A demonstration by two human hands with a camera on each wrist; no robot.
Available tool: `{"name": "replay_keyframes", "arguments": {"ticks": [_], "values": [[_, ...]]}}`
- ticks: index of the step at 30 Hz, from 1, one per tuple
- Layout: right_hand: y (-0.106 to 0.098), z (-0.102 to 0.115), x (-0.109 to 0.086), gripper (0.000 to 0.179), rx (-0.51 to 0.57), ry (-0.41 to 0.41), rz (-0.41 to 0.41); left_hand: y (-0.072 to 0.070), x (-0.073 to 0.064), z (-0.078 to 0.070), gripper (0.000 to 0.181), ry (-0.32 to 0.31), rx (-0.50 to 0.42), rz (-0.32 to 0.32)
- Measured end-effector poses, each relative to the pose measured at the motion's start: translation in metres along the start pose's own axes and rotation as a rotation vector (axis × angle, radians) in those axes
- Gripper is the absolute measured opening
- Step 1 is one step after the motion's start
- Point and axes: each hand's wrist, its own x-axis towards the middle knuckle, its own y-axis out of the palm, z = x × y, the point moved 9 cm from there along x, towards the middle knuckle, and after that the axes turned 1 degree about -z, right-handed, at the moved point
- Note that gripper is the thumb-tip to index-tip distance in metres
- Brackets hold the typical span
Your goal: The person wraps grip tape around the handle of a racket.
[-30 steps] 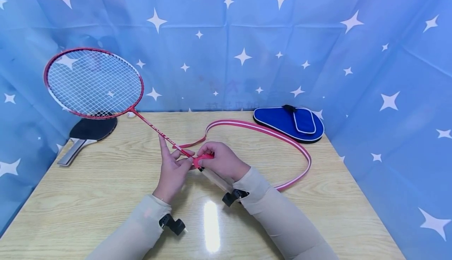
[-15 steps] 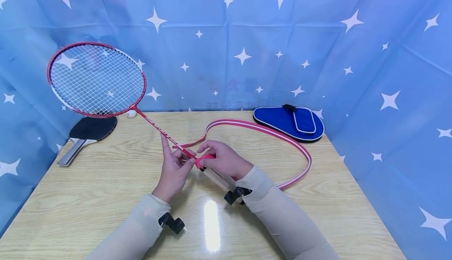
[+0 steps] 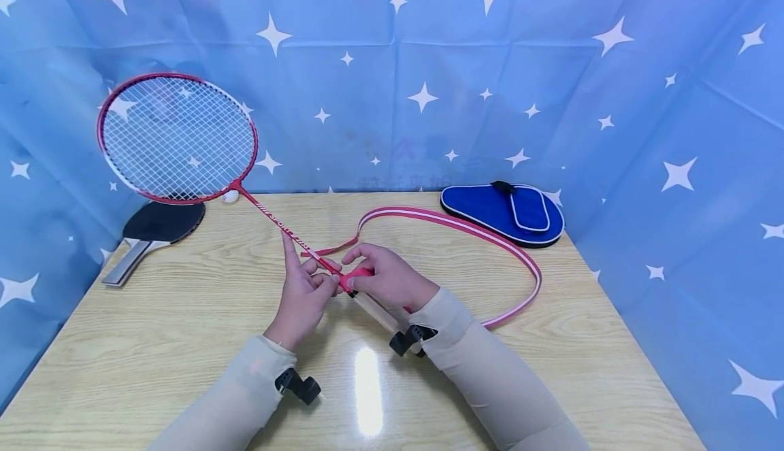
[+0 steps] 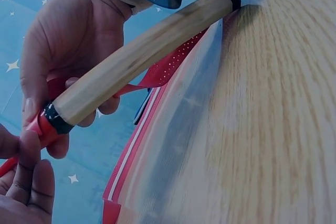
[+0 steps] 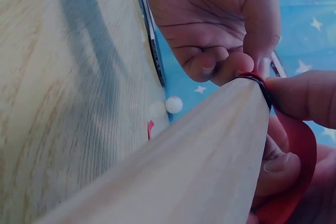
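A red and white badminton racket (image 3: 263, 210) slants up to the left, its strung head raised before the curtain. Its bare wooden handle (image 4: 142, 56) has a black band at each end. My left hand (image 3: 300, 305) pinches the racket just above the handle, index finger stretched along the shaft. In my right hand (image 3: 397, 277), thumb and fingers grip red grip tape (image 5: 302, 140) at the top of the handle. The tape's perforated part (image 4: 176, 59) hangs behind the handle in the left wrist view. A long pink strip with a white stripe (image 3: 429, 215) curves across the table.
On the wooden table (image 3: 184, 342), a black table tennis bat (image 3: 168, 220) lies at the back left, near a white ball (image 3: 230, 196). At the back right is a blue bat case (image 3: 484, 209). A starry blue curtain (image 3: 343, 111) stands behind.
The racket head has shifted right and slightly up. Both hands have moved only a little and keep hold of the racket and the grip tape.
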Motion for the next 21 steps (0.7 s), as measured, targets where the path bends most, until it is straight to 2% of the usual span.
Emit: {"name": "replay_keyframes", "arguments": {"ticks": [5,10,21], "values": [[0.0007,0.0019,-0.0013,0.029,-0.003,-0.004,-0.008,0.0015,0.0002,-0.0009,0.122,0.002,-0.017,0.01],[0.0008,0.0042,-0.0034,0.031,-0.002,-0.015,-0.012,0.0018,0.0,-0.0007,0.121,0.001,0.004,0.012],[0.0025,0.0076,-0.002,0.032,-0.02,-0.07,-0.031,0.0012,-0.0006,-0.0004,0.118,-0.015,0.061,-0.025]]}}
